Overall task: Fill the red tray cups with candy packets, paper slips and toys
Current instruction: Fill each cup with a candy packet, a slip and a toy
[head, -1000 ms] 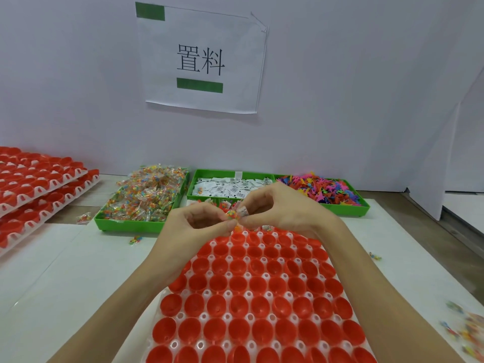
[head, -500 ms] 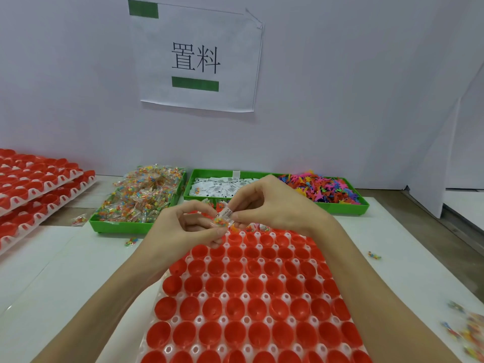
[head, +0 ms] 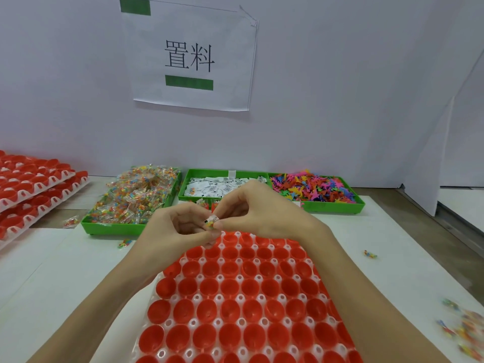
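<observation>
A red tray of cups [head: 235,305] lies on the white table in front of me, its visible cups empty. Both hands meet above its far edge. My left hand [head: 178,231] and my right hand [head: 251,210] pinch a small candy packet [head: 211,221] between their fingertips. Behind them stand three green bins: candy packets [head: 136,197] at left, paper slips [head: 217,187] in the middle, colourful toys [head: 317,189] at right.
Stacked red cup trays [head: 31,189] sit at the far left. Loose candy packets lie on the table near the left bin [head: 125,243], at the right [head: 369,254] and at the right edge [head: 463,328]. A paper sign [head: 190,56] hangs on the white wall.
Both hands have shifted slightly left and toward me above the tray's far edge, still working the same candy packet between their fingertips.
</observation>
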### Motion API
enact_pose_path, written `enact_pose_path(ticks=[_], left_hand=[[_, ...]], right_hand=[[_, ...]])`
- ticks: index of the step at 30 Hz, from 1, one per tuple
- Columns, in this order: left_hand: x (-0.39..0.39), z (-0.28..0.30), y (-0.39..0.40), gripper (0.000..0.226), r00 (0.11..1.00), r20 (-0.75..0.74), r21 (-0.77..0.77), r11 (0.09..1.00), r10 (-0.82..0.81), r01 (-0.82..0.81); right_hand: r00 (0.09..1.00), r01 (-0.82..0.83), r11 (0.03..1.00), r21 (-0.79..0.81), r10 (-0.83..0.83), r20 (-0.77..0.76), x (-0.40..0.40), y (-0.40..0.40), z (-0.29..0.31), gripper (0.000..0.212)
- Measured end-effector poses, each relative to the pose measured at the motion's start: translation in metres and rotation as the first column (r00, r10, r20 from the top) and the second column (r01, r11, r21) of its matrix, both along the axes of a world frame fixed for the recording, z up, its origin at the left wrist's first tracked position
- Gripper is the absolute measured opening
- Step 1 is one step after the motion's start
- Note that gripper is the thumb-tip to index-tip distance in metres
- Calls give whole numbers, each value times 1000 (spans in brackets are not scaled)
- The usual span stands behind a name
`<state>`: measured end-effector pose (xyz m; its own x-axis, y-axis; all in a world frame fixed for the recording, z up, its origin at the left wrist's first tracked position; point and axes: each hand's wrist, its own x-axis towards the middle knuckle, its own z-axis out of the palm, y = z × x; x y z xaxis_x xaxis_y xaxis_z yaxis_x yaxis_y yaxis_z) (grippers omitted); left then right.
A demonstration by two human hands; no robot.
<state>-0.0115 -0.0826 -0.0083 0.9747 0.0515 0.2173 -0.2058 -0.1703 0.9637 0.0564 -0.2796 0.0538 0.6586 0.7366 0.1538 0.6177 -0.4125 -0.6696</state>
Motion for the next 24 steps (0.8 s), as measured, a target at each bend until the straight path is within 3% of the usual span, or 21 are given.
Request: enact_pose_path(ticks=[6, 13, 19, 24], left_hand=[[1, -2, -2, 31, 1000, 3, -37, 999, -6, 6], [1, -10, -14, 22, 995, 21, -124, 988, 100, -96], [1, -7, -14, 11, 996, 50, -55, 996, 79, -76], [2, -10, -11, 19, 997, 41, -43, 997, 67, -65]], right_hand=[[999, 42, 999, -19, -42, 6, 6, -3, -5, 10], [992, 91, 996, 21, -89, -94, 10, -6, -10, 25], [981, 68, 997, 27, -62, -182, 11, -16, -3, 20], [947, 297, 952, 75, -284, -154, 46, -41, -11, 15]])
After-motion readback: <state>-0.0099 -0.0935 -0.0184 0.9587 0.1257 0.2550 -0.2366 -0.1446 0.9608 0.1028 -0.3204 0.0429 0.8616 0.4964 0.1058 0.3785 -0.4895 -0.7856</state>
